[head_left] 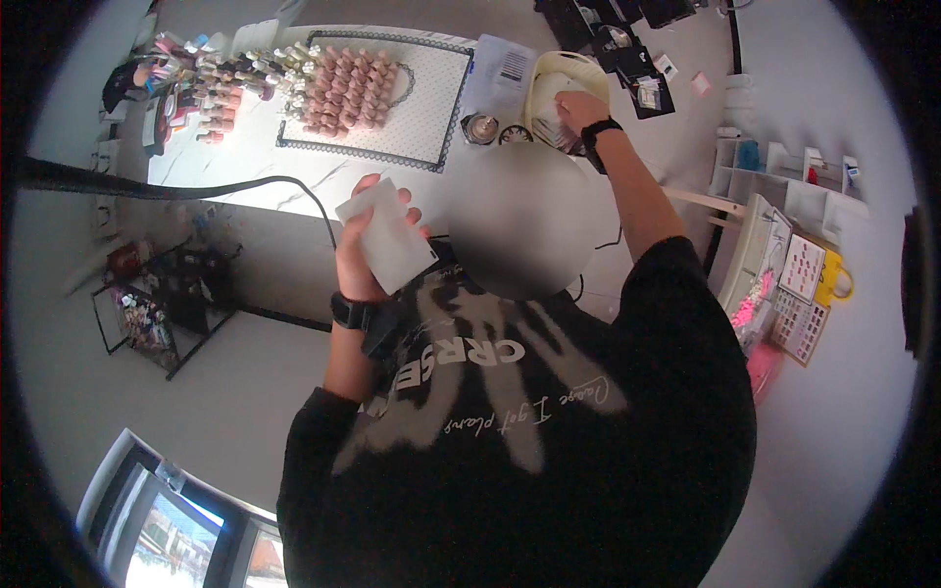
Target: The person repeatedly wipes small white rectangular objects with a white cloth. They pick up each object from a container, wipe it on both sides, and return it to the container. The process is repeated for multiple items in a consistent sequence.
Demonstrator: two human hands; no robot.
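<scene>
My left hand, raised in front of the table's near edge, is closed around a flat white rectangular packet. Its fingertips show along the packet's far edge. My right arm stretches forward, and my right hand is inside a cream basket at the back right of the table. The fingers of that hand are curled down among pale, flat items. What they grip is too small to make out.
On the white marbled table, a dotted mat bears rows of pink bottles. More small bottles crowd the left end. A clear plastic bag and round tins lie near the basket. A black cable crosses the front.
</scene>
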